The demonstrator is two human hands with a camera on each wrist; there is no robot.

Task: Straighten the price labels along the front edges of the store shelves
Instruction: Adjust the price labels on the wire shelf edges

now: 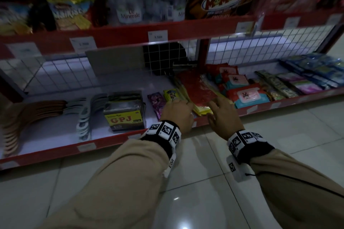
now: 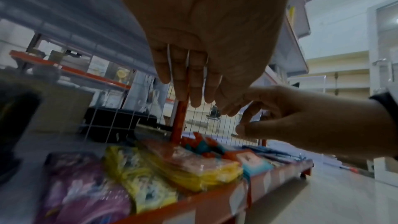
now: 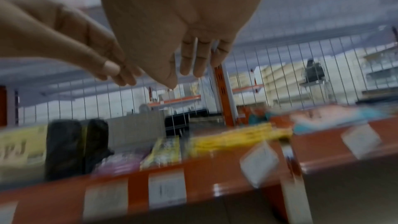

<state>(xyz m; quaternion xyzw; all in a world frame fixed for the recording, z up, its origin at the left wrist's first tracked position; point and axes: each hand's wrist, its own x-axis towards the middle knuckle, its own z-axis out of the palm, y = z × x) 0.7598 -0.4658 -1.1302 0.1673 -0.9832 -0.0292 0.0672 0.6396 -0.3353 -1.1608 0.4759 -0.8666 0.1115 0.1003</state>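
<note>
My left hand (image 1: 181, 106) and right hand (image 1: 219, 104) hover side by side over the red front edge (image 1: 111, 143) of the bottom shelf, fingers relaxed and holding nothing. In the right wrist view a white price label (image 3: 259, 161) hangs tilted on that edge below my right hand (image 3: 189, 69), and a second tilted label (image 3: 360, 140) sits further right. Two labels (image 3: 167, 186) to the left look straight. The left wrist view shows my left hand (image 2: 193, 91) with straight fingers above yellow packets (image 2: 193, 173). More labels (image 1: 157, 36) sit on the upper shelf edge.
The bottom shelf holds wooden hangers (image 1: 33, 115), a GPJ box (image 1: 123, 115), purple and yellow packets (image 1: 158, 104), red-wrapped packs (image 1: 197, 89) and wet-wipe packs (image 1: 247, 95). A wire grid (image 1: 260, 46) backs the shelf. Glossy white floor tiles (image 1: 195, 191) lie below my arms.
</note>
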